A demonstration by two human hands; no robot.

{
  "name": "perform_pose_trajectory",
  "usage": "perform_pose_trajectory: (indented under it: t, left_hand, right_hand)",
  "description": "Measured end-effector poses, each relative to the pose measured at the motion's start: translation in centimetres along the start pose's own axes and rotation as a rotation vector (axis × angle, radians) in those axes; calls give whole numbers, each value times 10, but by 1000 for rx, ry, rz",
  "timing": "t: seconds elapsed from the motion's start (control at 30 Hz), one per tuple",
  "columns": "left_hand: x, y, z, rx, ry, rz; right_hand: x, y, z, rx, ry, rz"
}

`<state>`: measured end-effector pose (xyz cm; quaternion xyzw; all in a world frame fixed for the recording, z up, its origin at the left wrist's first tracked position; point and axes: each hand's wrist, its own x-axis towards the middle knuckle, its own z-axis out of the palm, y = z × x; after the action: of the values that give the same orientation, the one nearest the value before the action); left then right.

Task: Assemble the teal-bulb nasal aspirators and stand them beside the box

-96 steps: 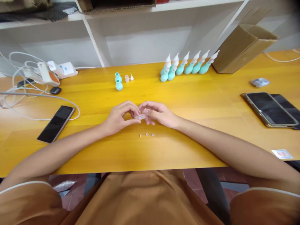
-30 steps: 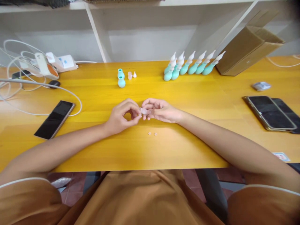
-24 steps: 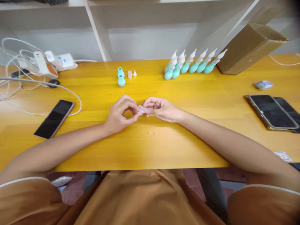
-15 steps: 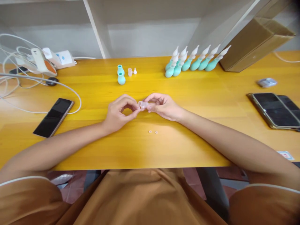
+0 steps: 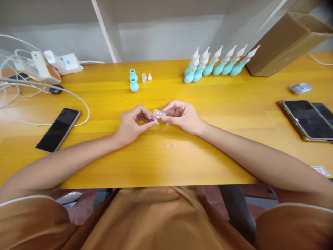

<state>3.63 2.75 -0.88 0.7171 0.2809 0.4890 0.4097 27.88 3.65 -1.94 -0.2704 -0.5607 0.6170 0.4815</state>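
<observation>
Hands meeting over a tiny clear part, mid-table.

Head view: the left hand (image 5: 132, 123) and the right hand (image 5: 182, 116) both pinch the small clear tube (image 5: 159, 113) between thumb and fingertips, other fingers curled, holding it just above the yellow table (image 5: 221, 104), probably so each end can be worked at once. Two tiny rings (image 5: 170, 145) lie near the right wrist, handy for grabbing. Further back stand two loose teal bulbs (image 5: 133, 81) and a row of finished teal aspirators (image 5: 218, 64); a black phone (image 5: 58, 129) lies well left. Compared with three seconds back, one ring is gone from the table and the tube sits a bit higher.
</observation>
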Motion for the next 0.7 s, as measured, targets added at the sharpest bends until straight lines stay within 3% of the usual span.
perform_pose_trajectory:
  t: [0.33, 0.7]
  left_hand:
    - [1, 0, -1, 11, 35, -21]
    - [4, -2, -2, -17, 9, 53]
  right_hand:
    - [-7, -3, 8, -10, -29, -70]
    - [-6, -1, 5, -39, -71, -107]
